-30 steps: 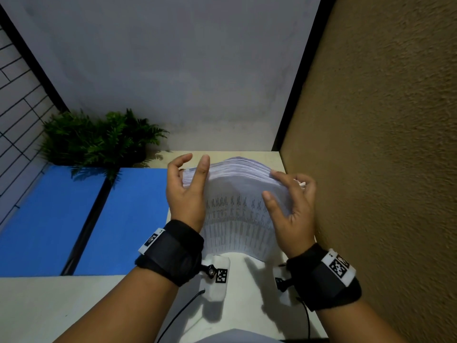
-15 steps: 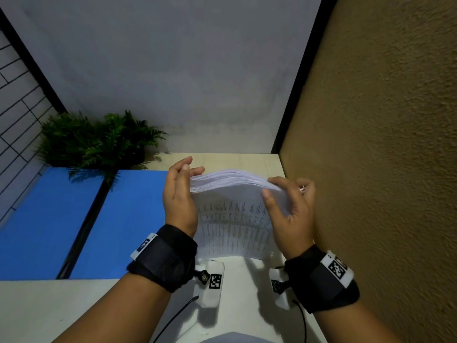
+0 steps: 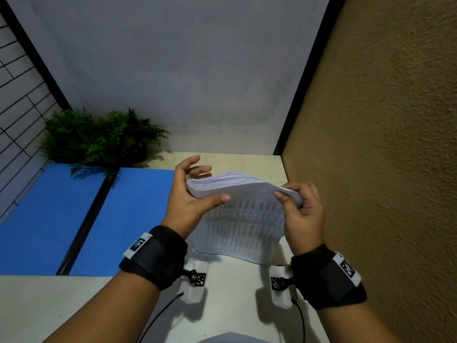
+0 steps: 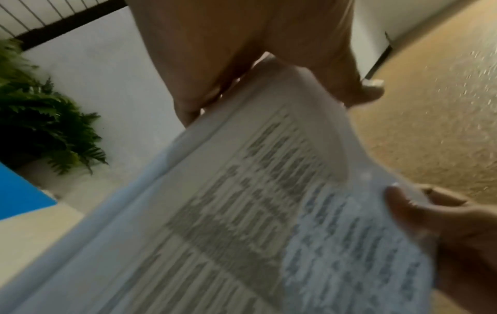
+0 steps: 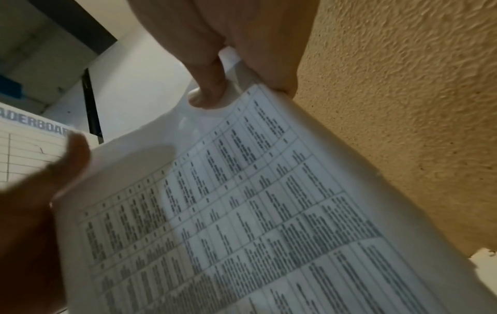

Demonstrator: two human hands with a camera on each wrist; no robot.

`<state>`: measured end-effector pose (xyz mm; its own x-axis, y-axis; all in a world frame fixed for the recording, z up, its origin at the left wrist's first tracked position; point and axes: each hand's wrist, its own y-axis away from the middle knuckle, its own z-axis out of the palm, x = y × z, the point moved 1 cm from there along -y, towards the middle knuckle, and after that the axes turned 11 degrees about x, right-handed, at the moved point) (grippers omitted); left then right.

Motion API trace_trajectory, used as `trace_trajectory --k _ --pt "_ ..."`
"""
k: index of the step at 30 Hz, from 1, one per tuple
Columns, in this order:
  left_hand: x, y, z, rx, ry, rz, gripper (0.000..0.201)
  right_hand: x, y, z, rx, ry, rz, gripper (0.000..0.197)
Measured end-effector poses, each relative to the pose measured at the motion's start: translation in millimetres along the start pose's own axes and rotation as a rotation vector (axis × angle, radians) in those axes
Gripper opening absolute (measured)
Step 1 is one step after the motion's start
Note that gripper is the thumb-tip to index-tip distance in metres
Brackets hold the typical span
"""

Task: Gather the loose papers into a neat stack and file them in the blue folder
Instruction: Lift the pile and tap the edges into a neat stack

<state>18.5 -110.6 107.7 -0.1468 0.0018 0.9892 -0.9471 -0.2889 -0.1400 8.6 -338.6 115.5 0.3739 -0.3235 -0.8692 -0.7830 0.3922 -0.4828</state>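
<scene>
A thick stack of printed papers (image 3: 242,219) stands on its lower edge on the white table (image 3: 74,305), its top bowed toward me. My left hand (image 3: 205,184) holds the top left corner, thumb across the front sheet and fingers behind. My right hand (image 3: 289,196) pinches the top right corner between thumb and fingers. The left wrist view shows the table-printed front sheet (image 4: 242,212) up close and blurred, and the right wrist view shows the same sheet (image 5: 242,212). The blue folder (image 3: 128,219) lies open and flat to the left, with a black spine (image 3: 81,231).
A green fern-like plant (image 3: 99,139) sits behind the folder at the back left. A brown textured wall (image 3: 371,169) runs close along the right side of the stack. A grey wall closes the back. Bare table lies in front of me.
My left hand shifted from lying flat against the stack's left edge to gripping its top left corner with the thumb in front. The stack's top now bows more toward me.
</scene>
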Motion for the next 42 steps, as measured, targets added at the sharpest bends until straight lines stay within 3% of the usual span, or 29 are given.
trace_trajectory --k 2,4,6,8,9,11,13,18,20,24,27,33,37,42 --pt "-10.0 -0.9 -3.6 -0.048 -0.084 -0.098 0.090 -1.6 1.4 -2.3 -0.019 -0.051 0.031 0.026" --pt "-18.9 -0.7 -5.6 -0.049 -0.082 -0.212 0.063 -3.6 2.9 -4.5 -0.014 -0.134 0.144 0.025" --pt "-24.7 -0.7 -7.1 -0.031 -0.033 -0.280 0.045 4.1 1.1 -7.8 -0.015 -0.203 0.340 0.062" --pt "-26.8 -1.9 -8.6 -0.032 0.000 -0.321 0.045 15.1 -0.6 -9.9 -0.141 -0.159 0.510 0.085" --pt "-27.3 -2.7 -9.4 -0.037 0.009 -0.334 0.046 20.6 -0.3 -9.8 -0.230 -0.141 0.587 0.084" --pt "-27.9 -3.0 -9.0 -0.061 0.020 -0.345 0.053 32.3 4.0 -6.4 -0.327 -0.144 0.709 0.065" --pt "-28.7 0.3 -4.7 -0.084 0.016 -0.367 0.063 38.5 9.5 0.2 -0.258 -0.148 0.738 0.047" --pt "-22.2 6.0 5.5 0.080 0.057 -0.362 0.043 31.4 18.7 12.6 -0.061 -0.154 0.649 0.033" --pt "-20.7 5.1 5.2 0.084 0.077 -0.336 0.048 27.4 21.5 10.4 -0.018 -0.159 0.602 0.037" --pt "-26.7 6.8 2.9 0.096 0.047 -0.268 0.080 24.8 29.7 4.4 0.026 -0.111 0.464 0.058" --pt "-32.7 13.4 4.1 0.119 0.072 -0.240 0.088 19.6 35.9 1.9 0.050 -0.128 0.349 0.068" --pt "-32.6 22.6 7.0 0.061 0.154 -0.220 0.110 6.4 39.4 5.7 0.014 -0.099 0.097 0.068" --pt "-23.0 22.4 8.1 0.019 0.183 -0.200 0.114 7.1 39.1 6.8 -0.004 -0.009 -0.032 0.073" --pt "-17.4 18.4 7.7 0.031 0.142 -0.139 0.103 5.0 34.5 7.6 0.020 0.044 -0.168 0.052"
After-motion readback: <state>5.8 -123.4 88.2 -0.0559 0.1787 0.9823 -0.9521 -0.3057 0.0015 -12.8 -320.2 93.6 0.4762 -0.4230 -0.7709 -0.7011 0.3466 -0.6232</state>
